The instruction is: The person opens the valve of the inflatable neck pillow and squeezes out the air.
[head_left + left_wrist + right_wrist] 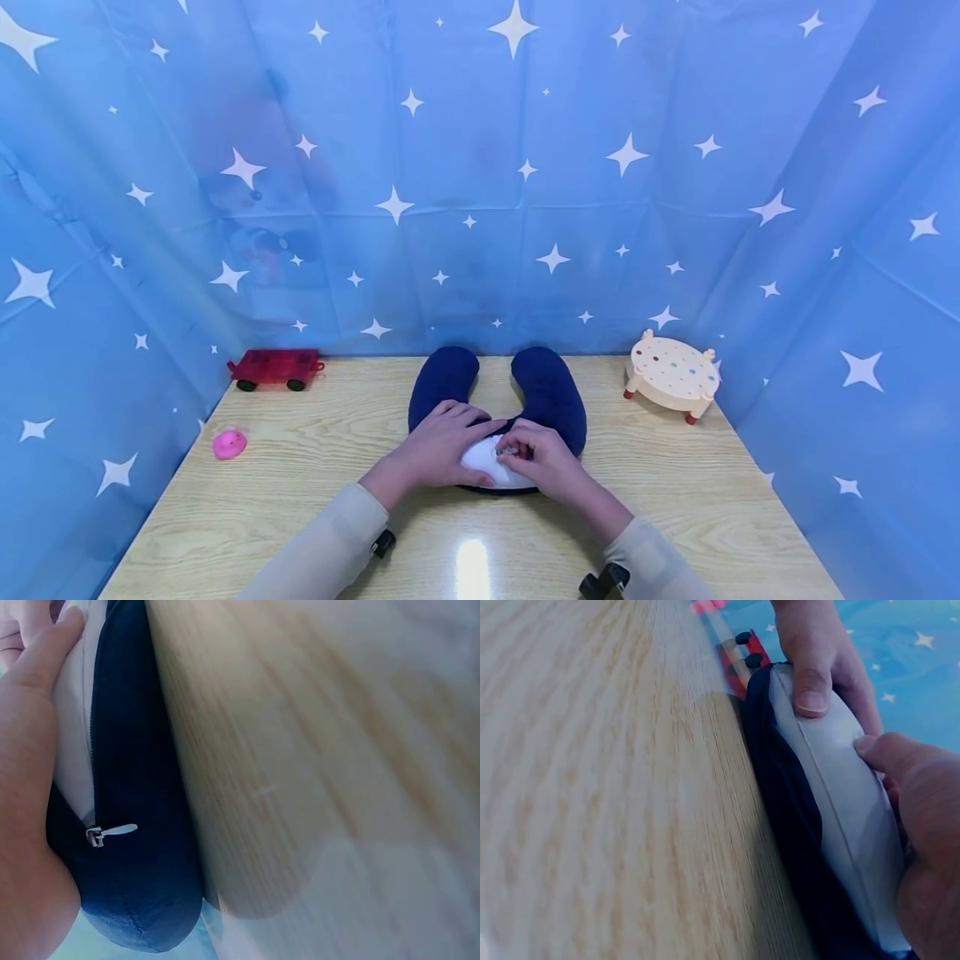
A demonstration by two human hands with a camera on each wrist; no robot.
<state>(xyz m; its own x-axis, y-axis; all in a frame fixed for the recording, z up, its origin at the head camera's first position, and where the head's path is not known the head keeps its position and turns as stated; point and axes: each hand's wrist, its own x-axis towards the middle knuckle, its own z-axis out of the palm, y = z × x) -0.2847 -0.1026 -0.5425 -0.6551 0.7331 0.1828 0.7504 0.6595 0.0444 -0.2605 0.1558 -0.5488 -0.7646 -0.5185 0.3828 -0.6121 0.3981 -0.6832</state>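
Navy neck pillow (551, 392) lies on a wooden table (300, 442), in the middle, its two arms pointing away toward the curtain (465, 158). The near, curved side has its zip undone; a white inner cushion (480, 454) bulges through the gap. Left wrist view: silver zip pull (112, 831) sits at one end of the gap, its tab lying across the navy cloth.

Left hand (442, 446) spread wide, fingers nearly straight, laid over the pillow; thumb presses the white cushion near its lower edge, index finger runs along its upper edge. Right hand (543, 458) has its fingers curled in, thumb and forefinger close together, pinching a small greyish piece (505, 451) at the white cushion; too small to name. The two hands are near each other, white cloth between.

Pale sleeves (326, 542) on both arms, black devices (603, 581) at the wrists.

Round about: red toy cart (281, 367) with black wheels at the far left of the table; pink toy (229, 444) nearer, by the left edge. Far right, a cream toy stool (673, 371), coloured dots on top, red-tipped feet. Curtain blue, with white stars.
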